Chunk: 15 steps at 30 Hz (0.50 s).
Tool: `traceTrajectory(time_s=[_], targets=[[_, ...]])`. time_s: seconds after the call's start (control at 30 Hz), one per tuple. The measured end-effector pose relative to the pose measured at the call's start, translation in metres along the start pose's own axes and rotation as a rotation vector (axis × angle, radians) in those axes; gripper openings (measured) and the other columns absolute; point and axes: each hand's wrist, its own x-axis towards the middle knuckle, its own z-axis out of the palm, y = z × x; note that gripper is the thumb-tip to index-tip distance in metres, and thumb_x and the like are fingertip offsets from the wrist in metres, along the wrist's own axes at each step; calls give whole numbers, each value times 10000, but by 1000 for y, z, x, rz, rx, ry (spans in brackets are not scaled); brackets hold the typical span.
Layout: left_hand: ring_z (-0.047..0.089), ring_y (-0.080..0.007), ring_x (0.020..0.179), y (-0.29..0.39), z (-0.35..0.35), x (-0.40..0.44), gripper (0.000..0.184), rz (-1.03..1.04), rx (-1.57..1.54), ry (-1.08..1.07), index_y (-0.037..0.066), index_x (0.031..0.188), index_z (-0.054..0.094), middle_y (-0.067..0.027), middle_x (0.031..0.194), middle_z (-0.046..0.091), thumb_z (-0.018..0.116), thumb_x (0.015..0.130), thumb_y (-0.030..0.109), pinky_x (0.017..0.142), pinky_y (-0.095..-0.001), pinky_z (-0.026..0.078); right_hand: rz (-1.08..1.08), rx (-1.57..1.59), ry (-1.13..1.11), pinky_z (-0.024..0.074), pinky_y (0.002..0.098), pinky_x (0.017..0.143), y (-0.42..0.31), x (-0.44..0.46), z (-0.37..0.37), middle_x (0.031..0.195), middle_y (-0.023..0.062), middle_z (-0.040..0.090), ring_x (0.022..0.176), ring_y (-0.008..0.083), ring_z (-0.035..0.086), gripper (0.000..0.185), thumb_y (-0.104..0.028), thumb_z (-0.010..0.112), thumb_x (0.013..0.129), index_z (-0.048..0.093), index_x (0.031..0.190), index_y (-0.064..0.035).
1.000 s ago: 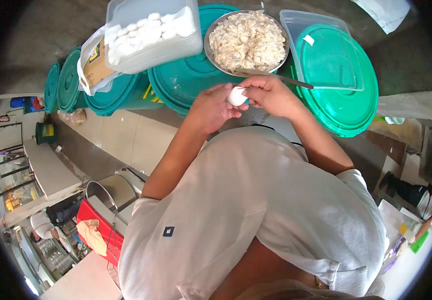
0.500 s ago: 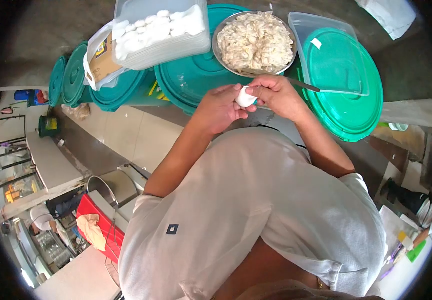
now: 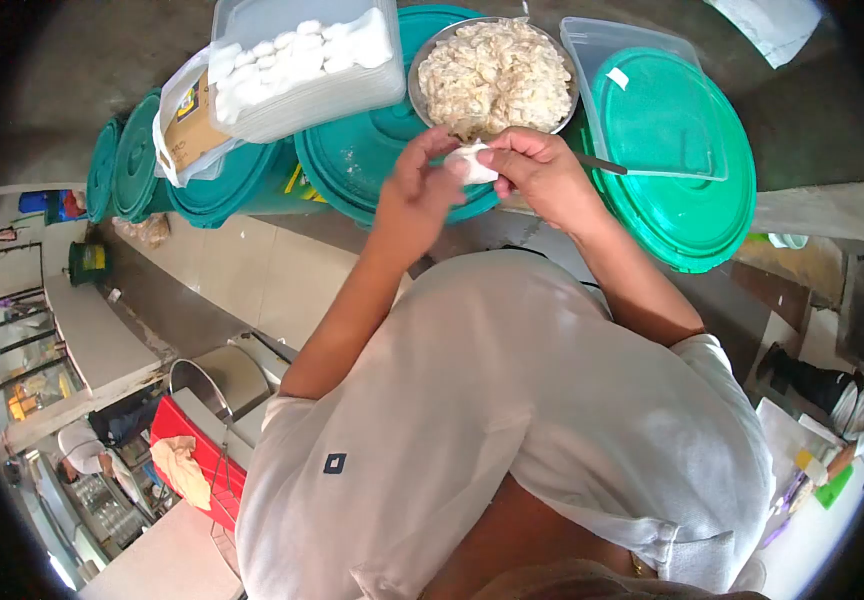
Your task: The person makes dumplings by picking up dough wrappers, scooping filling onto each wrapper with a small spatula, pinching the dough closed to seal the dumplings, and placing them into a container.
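Note:
A small white dough piece (image 3: pixel 473 164) is held up in front of the bowl. My right hand (image 3: pixel 542 180) pinches its right side between thumb and fingers. A thin dark flat-ended stick (image 3: pixel 600 162) sticks out to the right from behind this hand, apparently held in it too. My left hand (image 3: pixel 415 190) curls around the dough's left side, its lower fingers smeared by motion. Just beyond the hands is a metal bowl (image 3: pixel 418 106) heaped with a pale, chunky filling (image 3: pixel 497 75). Rounded white pieces (image 3: pixel 297 55) sit in rows in a clear plastic tray (image 3: pixel 312 112) at the upper left.
Green lidded tubs (image 3: pixel 352 170) stand in a row beneath the bowl and tray. On the right, a clear plastic lid (image 3: pixel 652 165) lies over a bright green lid (image 3: pixel 697 235). A bag with brown card (image 3: pixel 192 130) is beside the tray. People are visible at both lower edges.
Both hands have moved slightly up and left, towards the bowl, with the dough piece. The left fingers have shifted around it, and the dough looks flatter and wider.

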Motion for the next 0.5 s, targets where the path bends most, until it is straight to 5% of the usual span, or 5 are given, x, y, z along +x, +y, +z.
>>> traceTrajectory(time_s=[0.07,0.13,0.5], targets=[[672,-225,925,6,-11,7,330,-521,-847,-210,-32,1231,544,-148,1094,653,551,990,193,723,-329,535,-23,-33,-18,444,225,582,2,0,1,795,-11,639,624,60,521,155,-175,636,934,676,941,-26],[679,-243,910,2,-10,6,340,-520,-825,-201,-40,1225,545,-152,1091,656,523,1002,215,711,-342,536,-161,-90,-71,446,226,585,9,0,2,803,-4,646,632,62,531,156,-163,617,944,680,968,-22],[679,-239,854,-4,-20,3,318,-538,-769,8,-56,1156,540,-158,1041,662,542,992,216,723,-336,546,-38,-60,-80,478,255,668,20,25,19,825,6,630,744,93,575,146,-127,587,959,673,978,-10]])
